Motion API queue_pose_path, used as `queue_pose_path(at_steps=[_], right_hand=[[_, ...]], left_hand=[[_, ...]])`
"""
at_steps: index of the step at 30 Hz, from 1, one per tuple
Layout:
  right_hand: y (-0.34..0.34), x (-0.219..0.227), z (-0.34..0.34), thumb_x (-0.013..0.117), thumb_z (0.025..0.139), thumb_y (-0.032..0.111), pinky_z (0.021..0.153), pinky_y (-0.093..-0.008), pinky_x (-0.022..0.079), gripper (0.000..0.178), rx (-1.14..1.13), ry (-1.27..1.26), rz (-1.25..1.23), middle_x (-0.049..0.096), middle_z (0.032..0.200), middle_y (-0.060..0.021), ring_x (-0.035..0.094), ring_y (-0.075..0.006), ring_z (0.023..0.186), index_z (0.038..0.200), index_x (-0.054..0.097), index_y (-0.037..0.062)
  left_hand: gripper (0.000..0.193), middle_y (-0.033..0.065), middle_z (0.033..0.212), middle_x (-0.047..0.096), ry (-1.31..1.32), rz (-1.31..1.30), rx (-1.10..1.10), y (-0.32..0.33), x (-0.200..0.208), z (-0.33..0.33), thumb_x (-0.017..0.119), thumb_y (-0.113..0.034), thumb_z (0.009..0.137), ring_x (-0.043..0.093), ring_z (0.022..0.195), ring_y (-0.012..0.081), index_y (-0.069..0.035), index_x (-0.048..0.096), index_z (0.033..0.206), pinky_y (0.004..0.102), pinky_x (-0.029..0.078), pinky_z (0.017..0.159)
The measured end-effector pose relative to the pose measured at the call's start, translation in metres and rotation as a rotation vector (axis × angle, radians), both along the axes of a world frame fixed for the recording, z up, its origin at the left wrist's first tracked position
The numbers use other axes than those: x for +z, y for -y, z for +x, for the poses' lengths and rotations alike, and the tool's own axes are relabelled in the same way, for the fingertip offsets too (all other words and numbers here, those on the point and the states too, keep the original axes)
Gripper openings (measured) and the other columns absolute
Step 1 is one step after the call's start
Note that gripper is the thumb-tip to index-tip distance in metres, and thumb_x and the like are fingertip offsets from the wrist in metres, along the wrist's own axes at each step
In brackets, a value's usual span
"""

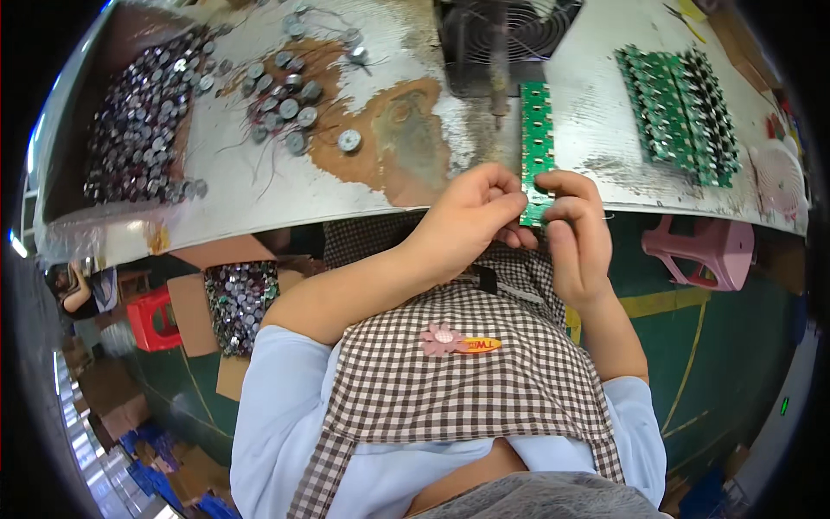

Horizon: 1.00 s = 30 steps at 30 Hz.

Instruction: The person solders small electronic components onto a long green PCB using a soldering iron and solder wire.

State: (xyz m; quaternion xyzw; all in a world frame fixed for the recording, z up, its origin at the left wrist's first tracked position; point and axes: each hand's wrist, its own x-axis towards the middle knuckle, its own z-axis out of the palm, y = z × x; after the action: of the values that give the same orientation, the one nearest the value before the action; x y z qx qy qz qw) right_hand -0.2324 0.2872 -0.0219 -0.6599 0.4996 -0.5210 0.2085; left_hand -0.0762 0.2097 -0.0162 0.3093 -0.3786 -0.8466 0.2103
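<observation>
A long green circuit board strip extends over the table's near edge, its near end between my two hands. My left hand is closed on the strip's left edge, thumb and bent fingers pinching it near the end. Against its right edge rest the curled fingertips of my right hand, with the thumb below them. A thin, wire-like line shows beside the right hand; whether a small part sits between those fingers is hidden. Just past the strip's far end, a soldering-iron-like metal rod points down toward the table.
A black fan stands at the back middle. Stacked green boards lie to the right. Small round motors with wires are scattered at left, beside a heaped tray. Below are a carton of motors and a pink stool.
</observation>
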Motion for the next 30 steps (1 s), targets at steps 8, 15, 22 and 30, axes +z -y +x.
queue_pose_path(at_steps=[8, 15, 22, 30], right_hand=[[0.004, 0.001, 0.014, 0.052, 0.087, -0.003, 0.064, -0.0272, 0.044, 0.005, 0.084, 0.160, 0.115, 0.062, 0.094, -0.0157, 0.056, -0.0173, 0.076, 0.085, 0.056, -0.0047], [0.019, 0.019, 0.033, 0.064, 0.075, -0.004, 0.063, -0.0344, 0.048, 0.012, 0.133, -0.235, 0.006, 0.062, 0.087, -0.0156, 0.060, -0.0300, 0.074, 0.086, 0.060, -0.0030], [0.011, 0.016, 0.024, 0.055, 0.090, 0.001, 0.068, -0.0249, 0.045, 0.007, 0.026, 0.167, 0.316, 0.063, 0.087, -0.0111, 0.058, -0.0149, 0.077, 0.089, 0.060, -0.0033], [0.008, 0.004, 0.001, 0.059, 0.084, -0.006, 0.061, -0.0235, 0.045, 0.007, -0.164, 0.028, 0.083, 0.063, 0.087, -0.0100, 0.054, -0.0117, 0.068, 0.080, 0.054, -0.0040]], left_hand=[[0.022, 0.0058, 0.075, 0.060, 0.244, -0.341, 0.018, 0.000, 0.011, 0.029, 0.059, -0.016, 0.091, 0.062, 0.063, 0.0120, 0.000, 0.050, 0.103, 0.0244, 0.048, 0.052], [0.021, 0.0121, 0.066, 0.057, 0.344, -1.206, 0.061, -0.001, 0.007, 0.045, 0.060, -0.018, 0.090, 0.054, 0.053, 0.0193, 0.000, 0.056, 0.080, 0.0340, 0.039, 0.049], [0.023, 0.0128, 0.061, 0.058, 0.686, -1.478, 0.371, 0.024, 0.021, 0.069, 0.066, -0.021, 0.085, 0.058, 0.053, 0.0262, -0.001, 0.058, 0.078, 0.0348, 0.044, 0.050], [0.044, 0.0115, 0.055, 0.057, 1.404, -1.577, 0.316, 0.069, 0.005, 0.098, 0.070, -0.044, 0.077, 0.060, 0.048, 0.0298, -0.003, 0.056, 0.070, 0.0397, 0.046, 0.043]])
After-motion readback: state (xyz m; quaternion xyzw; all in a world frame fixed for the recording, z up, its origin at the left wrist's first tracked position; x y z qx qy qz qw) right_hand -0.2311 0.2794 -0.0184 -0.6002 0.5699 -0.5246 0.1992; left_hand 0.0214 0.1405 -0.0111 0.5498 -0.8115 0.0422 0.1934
